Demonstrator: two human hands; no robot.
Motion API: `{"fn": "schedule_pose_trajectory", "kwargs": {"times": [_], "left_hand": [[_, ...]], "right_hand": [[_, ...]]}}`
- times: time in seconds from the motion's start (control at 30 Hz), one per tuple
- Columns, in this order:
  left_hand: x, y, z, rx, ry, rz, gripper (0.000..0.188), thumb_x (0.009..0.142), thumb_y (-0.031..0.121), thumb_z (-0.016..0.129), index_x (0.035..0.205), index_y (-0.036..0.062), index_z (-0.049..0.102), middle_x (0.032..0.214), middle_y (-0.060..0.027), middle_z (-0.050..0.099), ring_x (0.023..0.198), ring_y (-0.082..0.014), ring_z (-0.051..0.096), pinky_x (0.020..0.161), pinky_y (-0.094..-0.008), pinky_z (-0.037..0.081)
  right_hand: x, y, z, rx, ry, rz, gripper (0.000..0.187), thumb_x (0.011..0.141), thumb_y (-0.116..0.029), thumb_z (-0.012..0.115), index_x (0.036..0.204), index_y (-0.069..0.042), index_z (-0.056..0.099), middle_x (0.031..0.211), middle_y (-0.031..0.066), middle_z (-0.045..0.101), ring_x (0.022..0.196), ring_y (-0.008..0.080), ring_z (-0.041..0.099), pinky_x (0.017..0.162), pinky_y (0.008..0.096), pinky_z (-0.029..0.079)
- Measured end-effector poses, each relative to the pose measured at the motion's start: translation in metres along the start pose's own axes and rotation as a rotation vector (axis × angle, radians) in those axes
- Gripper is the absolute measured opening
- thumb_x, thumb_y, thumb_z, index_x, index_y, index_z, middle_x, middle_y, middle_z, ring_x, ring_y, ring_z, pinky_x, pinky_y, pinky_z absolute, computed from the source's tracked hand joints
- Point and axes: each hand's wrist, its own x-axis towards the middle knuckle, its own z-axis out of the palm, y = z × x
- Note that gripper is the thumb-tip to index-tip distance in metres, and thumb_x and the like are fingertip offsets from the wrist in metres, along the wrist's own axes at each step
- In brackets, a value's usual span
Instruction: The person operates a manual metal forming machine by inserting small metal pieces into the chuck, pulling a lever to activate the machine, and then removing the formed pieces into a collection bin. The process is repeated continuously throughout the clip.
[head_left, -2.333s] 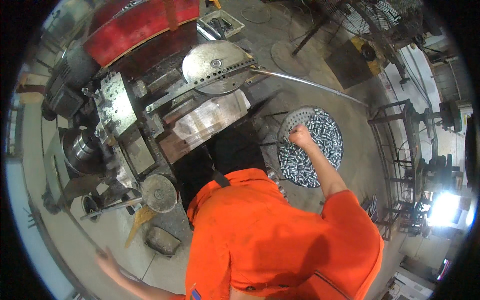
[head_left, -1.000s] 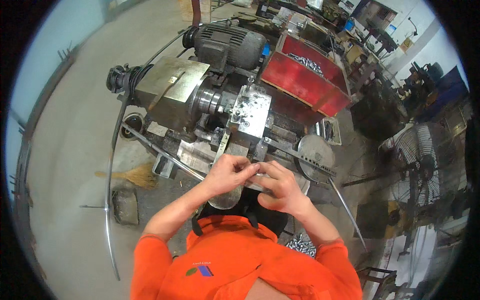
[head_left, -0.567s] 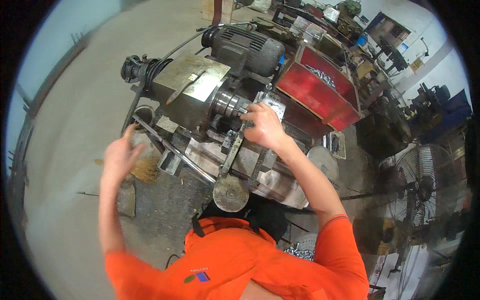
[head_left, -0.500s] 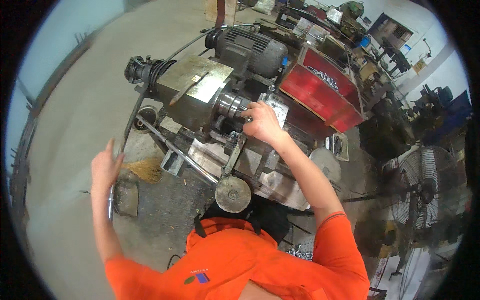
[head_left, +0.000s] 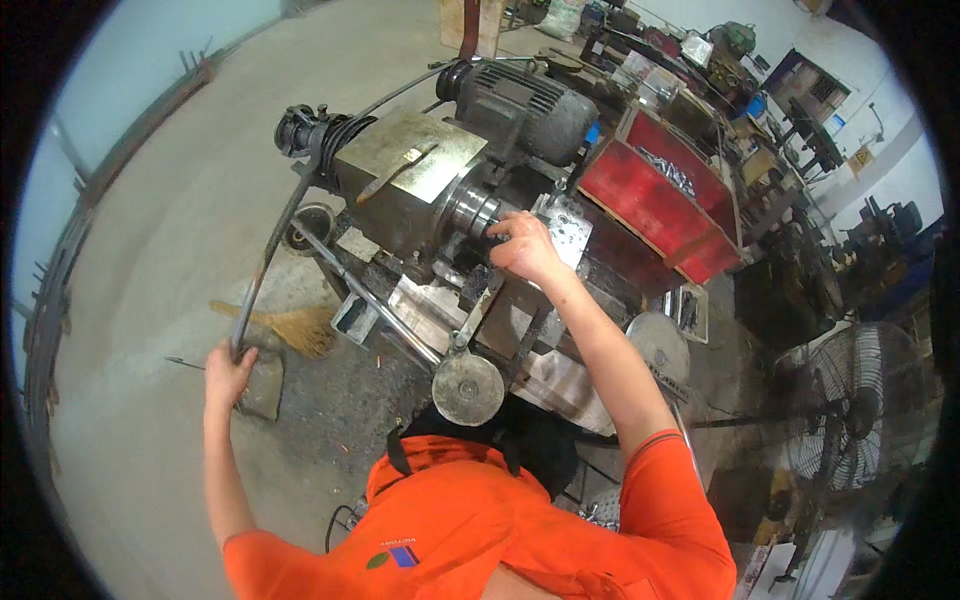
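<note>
At the lower left, my left hand [head_left: 230, 372] is closed around the lower end of a long metal lever [head_left: 268, 255]. That lever runs up to the rear end of a small lathe's headstock [head_left: 400, 175]. My right hand [head_left: 525, 245] is at the front of the shiny round spindle nose [head_left: 472, 208], its fingers bent and drawn together. Whatever is between those fingers is hidden from view. Below it, nearer my body, is a round handwheel disc [head_left: 468, 388]. A flat, dark, elongated tool [head_left: 395, 172] lies on top of the headstock.
A red open box [head_left: 660, 200] with small metal parts stands right of the lathe, beside an electric motor [head_left: 530, 108]. A straw broom [head_left: 300, 328] and a dustpan [head_left: 263, 385] are on the floor at left. A caged fan [head_left: 850, 400] stands at right.
My left hand has gone from outstretched fingers beside the lever to a grip on its lower end. My right hand stays at the spindle. The whole view has shifted slightly.
</note>
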Motion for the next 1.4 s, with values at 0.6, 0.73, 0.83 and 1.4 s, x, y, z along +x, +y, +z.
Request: {"fn": "schedule_pose_trajectory", "kwargs": {"times": [0.6,0.73,0.83,1.4], "left_hand": [[0.162,-0.135,-0.029,0.732,0.191,0.242,0.011,0.072,0.01,0.058,0.081,0.0048,0.057,0.067,-0.0153,0.061,0.062,-0.033,0.061,0.057,-0.0432,0.049],[0.167,-0.119,-0.033,0.639,0.167,0.149,0.015,0.073,0.012,0.06,0.085,0.0031,0.06,0.074,-0.0183,0.062,0.07,-0.0338,0.062,0.064,-0.0422,0.051],[0.154,-0.042,-0.013,0.21,0.354,0.288,0.019,0.076,0.015,0.062,0.091,0.0024,0.064,0.084,-0.0197,0.064,0.08,-0.0329,0.063,0.07,-0.041,0.051],[0.127,0.052,0.204,0.631,-0.371,0.515,0.029,0.072,0.034,0.069,0.094,0.0153,0.065,0.091,-0.009,0.066,0.086,-0.0265,0.064,0.07,-0.0388,0.051]], "right_hand": [[0.002,-0.012,-0.017,-0.11,-0.116,-0.016,0.036,0.054,-0.014,0.061,0.088,-0.004,0.068,0.108,0.0153,0.06,0.098,0.0346,0.055,0.086,0.0378,0.045],[-0.023,-0.017,-0.038,-0.025,0.057,-0.077,0.04,0.055,-0.016,0.063,0.093,-0.003,0.066,0.116,0.019,0.056,0.102,0.0356,0.054,0.089,0.0397,0.045],[-0.07,-0.005,-0.072,0.029,0.23,-0.07,0.041,0.055,-0.013,0.063,0.095,-0.004,0.066,0.116,0.0186,0.056,0.103,0.0353,0.054,0.088,0.0394,0.045],[-0.453,0.067,-0.152,-0.402,0.316,1.089,0.051,0.055,-0.011,0.064,0.106,-0.004,0.065,0.118,0.0193,0.057,0.109,0.0339,0.054,0.093,0.0365,0.043]]}}
